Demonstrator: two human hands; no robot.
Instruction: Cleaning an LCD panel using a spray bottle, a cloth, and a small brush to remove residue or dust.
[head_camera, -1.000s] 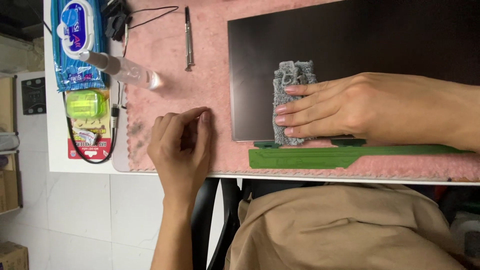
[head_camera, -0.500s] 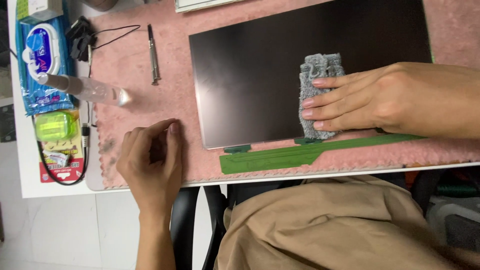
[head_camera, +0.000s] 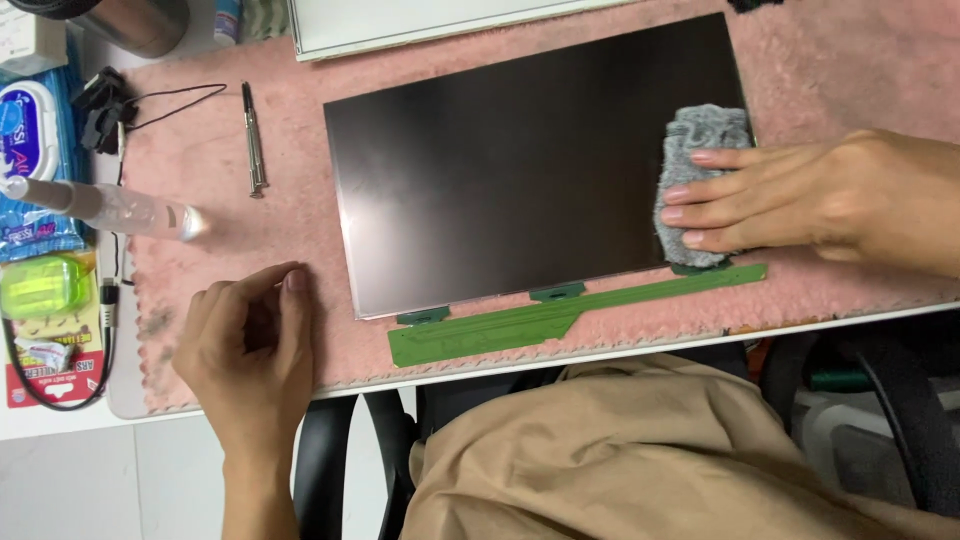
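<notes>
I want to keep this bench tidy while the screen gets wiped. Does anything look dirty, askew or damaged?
Mostly fine. The pink mat has dark smudges near its front left corner, beside the left hand. The display panel lies slightly askew, with no visible cracks, under the grey cloth pressed by the right hand.

Item count: 1 dark display panel (head_camera: 530, 165), 1 grey cloth (head_camera: 700, 150), 1 green circuit strip (head_camera: 560, 318), 1 pink mat (head_camera: 230, 240), 1 screwdriver (head_camera: 252, 138), 1 clear spray bottle (head_camera: 110, 205), 2 hands: left hand (head_camera: 248, 345), right hand (head_camera: 800, 195).
</notes>
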